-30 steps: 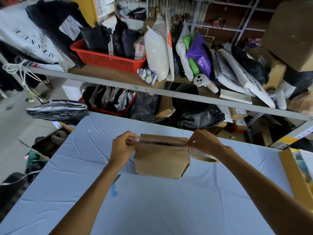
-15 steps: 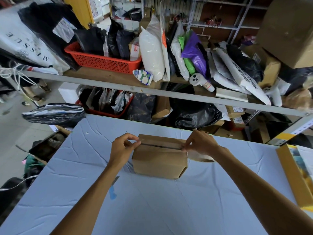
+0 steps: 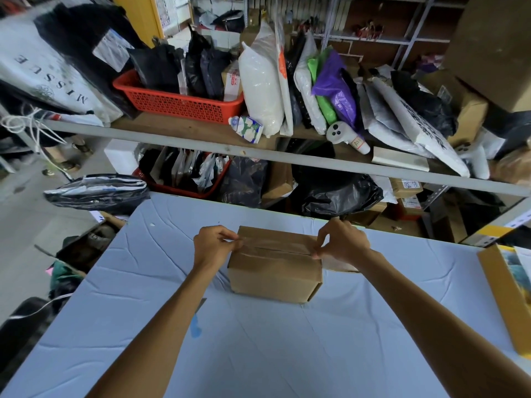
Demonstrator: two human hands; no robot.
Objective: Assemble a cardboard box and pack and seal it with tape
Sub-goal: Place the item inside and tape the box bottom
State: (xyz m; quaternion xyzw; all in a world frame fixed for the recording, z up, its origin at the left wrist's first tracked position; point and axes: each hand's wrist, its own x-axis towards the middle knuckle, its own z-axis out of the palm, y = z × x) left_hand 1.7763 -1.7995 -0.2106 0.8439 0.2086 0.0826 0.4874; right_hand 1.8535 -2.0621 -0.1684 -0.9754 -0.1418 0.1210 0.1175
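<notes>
Cardboard box [image 3: 274,268] is sitting flaps-closed mid-desk [image 3: 258,354], on the blue cover. Clear tape [image 3: 275,246] is lying along the top seam, edge to edge. We're pinching it at both ends: left hand [image 3: 212,248] at the left top edge, right hand [image 3: 342,244] at the right one, hands apart, box between them. Red basket [image 3: 178,103] and bagged stock are crowding the shelf [image 3: 201,133] behind.

Even soft daylight, faint shadows; wide-angle bending at edges; corners slightly blurred.
</notes>
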